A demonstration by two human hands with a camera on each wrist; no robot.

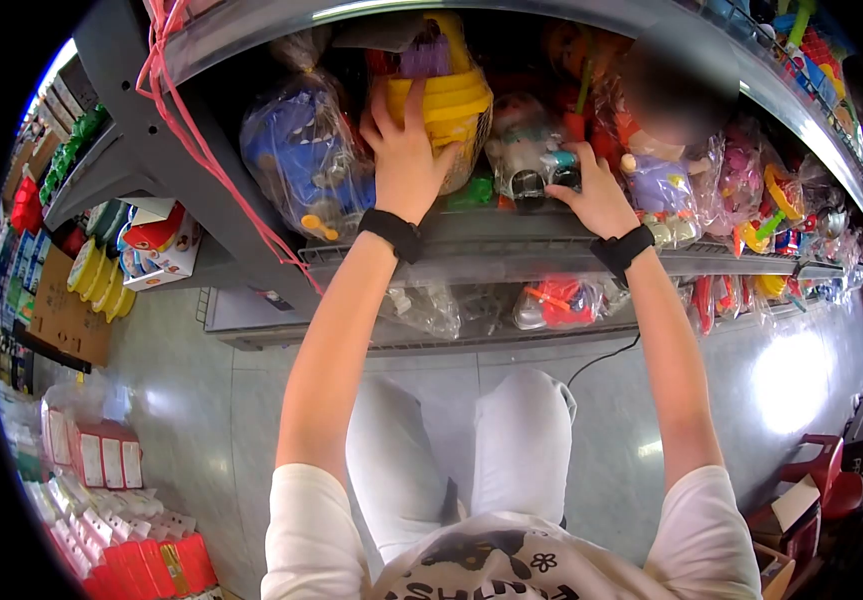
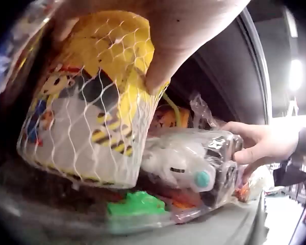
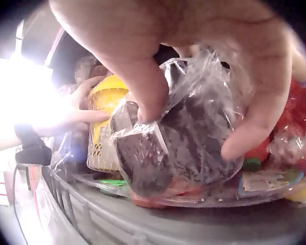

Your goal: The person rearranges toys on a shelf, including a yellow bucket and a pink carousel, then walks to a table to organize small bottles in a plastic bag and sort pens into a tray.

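On grey shelf [image 1: 481,232], netted yellow bucket [image 1: 456,100] is gripped by the left hand [image 1: 406,165], while the bagged white-and-dark toy [image 1: 523,155], just right of the bucket, is grasped at its dark end by the nearer right hand [image 1: 599,200], long axis unclear.

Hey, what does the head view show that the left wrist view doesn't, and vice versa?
Only the head view shows the pink string and pale trousers. Only the left wrist view shows black-and-yellow stripes on the yellow bucket. Both show that netted bucket, the bagged toy, the green piece, the left hand and right hand.
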